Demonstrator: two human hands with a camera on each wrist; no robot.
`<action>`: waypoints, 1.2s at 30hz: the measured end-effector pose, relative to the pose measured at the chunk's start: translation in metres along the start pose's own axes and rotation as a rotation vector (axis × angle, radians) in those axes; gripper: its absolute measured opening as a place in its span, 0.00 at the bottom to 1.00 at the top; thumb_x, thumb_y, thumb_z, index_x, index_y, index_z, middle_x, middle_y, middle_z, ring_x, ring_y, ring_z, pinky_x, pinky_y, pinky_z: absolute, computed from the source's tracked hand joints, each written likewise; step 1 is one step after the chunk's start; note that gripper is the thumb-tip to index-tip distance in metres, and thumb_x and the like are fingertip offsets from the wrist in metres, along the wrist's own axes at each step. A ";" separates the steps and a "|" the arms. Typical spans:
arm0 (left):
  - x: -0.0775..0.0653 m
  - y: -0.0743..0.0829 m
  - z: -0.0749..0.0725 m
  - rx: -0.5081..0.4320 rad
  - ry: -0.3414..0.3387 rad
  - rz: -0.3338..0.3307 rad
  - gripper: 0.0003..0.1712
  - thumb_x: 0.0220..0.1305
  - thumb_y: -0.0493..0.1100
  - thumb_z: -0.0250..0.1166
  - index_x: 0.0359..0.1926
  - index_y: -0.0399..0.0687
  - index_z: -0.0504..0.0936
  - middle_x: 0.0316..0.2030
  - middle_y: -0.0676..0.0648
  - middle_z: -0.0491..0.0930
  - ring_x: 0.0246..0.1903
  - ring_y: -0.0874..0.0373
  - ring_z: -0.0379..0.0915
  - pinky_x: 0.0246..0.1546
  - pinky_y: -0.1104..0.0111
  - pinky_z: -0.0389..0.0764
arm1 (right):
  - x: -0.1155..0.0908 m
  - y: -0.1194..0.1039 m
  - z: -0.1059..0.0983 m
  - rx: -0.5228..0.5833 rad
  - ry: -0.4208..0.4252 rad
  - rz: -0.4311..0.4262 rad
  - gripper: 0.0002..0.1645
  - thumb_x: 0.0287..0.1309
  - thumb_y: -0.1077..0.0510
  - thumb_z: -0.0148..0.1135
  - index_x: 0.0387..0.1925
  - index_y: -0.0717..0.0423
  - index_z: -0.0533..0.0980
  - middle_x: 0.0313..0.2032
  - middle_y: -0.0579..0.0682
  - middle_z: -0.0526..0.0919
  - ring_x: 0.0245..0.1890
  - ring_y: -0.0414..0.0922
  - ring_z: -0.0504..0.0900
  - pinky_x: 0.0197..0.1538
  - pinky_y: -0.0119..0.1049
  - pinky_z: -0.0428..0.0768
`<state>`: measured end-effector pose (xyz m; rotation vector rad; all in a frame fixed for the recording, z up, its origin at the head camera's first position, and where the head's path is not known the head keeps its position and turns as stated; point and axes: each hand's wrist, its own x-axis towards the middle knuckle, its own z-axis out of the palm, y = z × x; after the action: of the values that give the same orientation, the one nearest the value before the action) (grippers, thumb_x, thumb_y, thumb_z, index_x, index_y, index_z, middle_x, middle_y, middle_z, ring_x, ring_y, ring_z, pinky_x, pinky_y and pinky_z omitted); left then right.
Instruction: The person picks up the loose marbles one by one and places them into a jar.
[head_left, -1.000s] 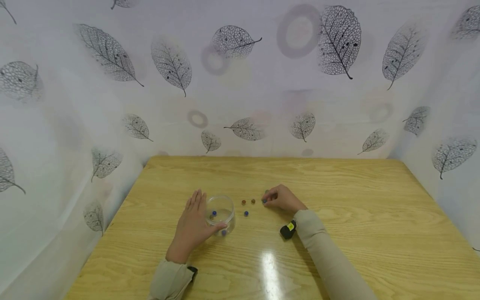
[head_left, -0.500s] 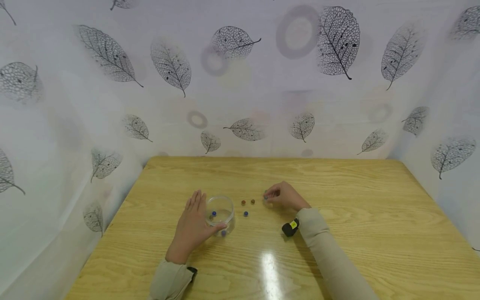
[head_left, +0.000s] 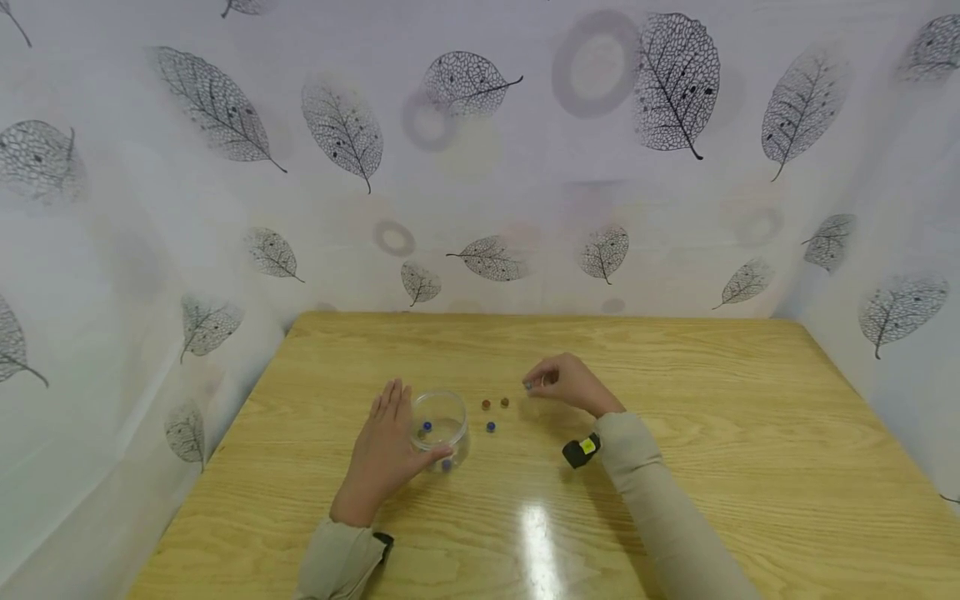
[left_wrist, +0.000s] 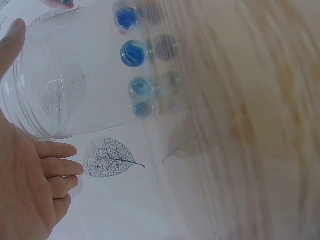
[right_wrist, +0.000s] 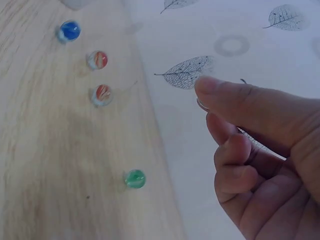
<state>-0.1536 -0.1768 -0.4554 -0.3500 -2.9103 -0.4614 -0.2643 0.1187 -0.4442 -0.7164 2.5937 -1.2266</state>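
My left hand (head_left: 384,454) stands at the left side of a clear round jar (left_wrist: 95,75). Its fingers are straight, and the thumb reaches across the near side. Several blue marbles (left_wrist: 133,53) lie on the jar's bottom. Above the table to the right, my right hand (head_left: 573,387) pinches a glass marble (right_wrist: 201,104) between thumb and forefinger; only a sliver of it shows in the right wrist view. Loose on the table lie a blue marble (right_wrist: 69,31), two red-streaked marbles (right_wrist: 98,60) and a green marble (right_wrist: 135,179).
Everything stands on a wood-grain table (head_left: 720,467). A pale curtain (head_left: 525,150) printed with leaves surrounds its back and sides. A black wrist camera (head_left: 582,451) hangs under the right cuff.
My right hand has lifted the marble off the table and moved slightly away from me, upward. The left hand and the jar have stayed in place.
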 end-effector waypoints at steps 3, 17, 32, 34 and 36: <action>0.000 -0.001 0.000 -0.003 0.003 0.002 0.64 0.48 0.72 0.62 0.68 0.26 0.53 0.70 0.29 0.50 0.72 0.39 0.44 0.71 0.49 0.51 | 0.000 -0.006 -0.001 -0.015 0.002 -0.026 0.13 0.52 0.60 0.68 0.40 0.61 0.83 0.33 0.51 0.85 0.26 0.38 0.72 0.29 0.28 0.73; 0.001 -0.004 0.002 -0.012 0.018 0.008 0.64 0.48 0.73 0.62 0.69 0.27 0.53 0.70 0.30 0.50 0.72 0.40 0.44 0.71 0.49 0.52 | 0.003 -0.036 0.001 -0.016 -0.009 -0.086 0.12 0.53 0.60 0.67 0.41 0.59 0.83 0.33 0.49 0.85 0.25 0.39 0.73 0.28 0.27 0.73; 0.001 -0.003 0.003 -0.025 0.002 -0.010 0.64 0.48 0.73 0.62 0.69 0.27 0.53 0.70 0.31 0.49 0.72 0.40 0.42 0.71 0.49 0.51 | 0.011 -0.060 0.019 0.018 -0.055 -0.134 0.11 0.54 0.61 0.66 0.41 0.59 0.83 0.33 0.50 0.84 0.24 0.38 0.73 0.27 0.27 0.74; 0.001 -0.002 0.003 -0.027 0.001 -0.013 0.64 0.48 0.73 0.62 0.69 0.28 0.53 0.71 0.31 0.49 0.72 0.40 0.42 0.71 0.49 0.50 | 0.012 -0.063 0.022 0.026 -0.058 -0.139 0.12 0.54 0.62 0.66 0.41 0.60 0.83 0.31 0.50 0.83 0.24 0.41 0.75 0.27 0.28 0.75; 0.001 -0.002 0.003 -0.027 -0.003 -0.014 0.65 0.48 0.73 0.62 0.69 0.28 0.52 0.71 0.31 0.49 0.72 0.41 0.42 0.72 0.49 0.50 | 0.013 -0.065 0.024 0.040 -0.062 -0.142 0.12 0.54 0.61 0.66 0.41 0.60 0.83 0.29 0.50 0.82 0.23 0.46 0.76 0.26 0.31 0.77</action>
<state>-0.1558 -0.1777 -0.4591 -0.3342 -2.9133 -0.5033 -0.2444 0.0608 -0.4098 -0.9292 2.4983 -1.2694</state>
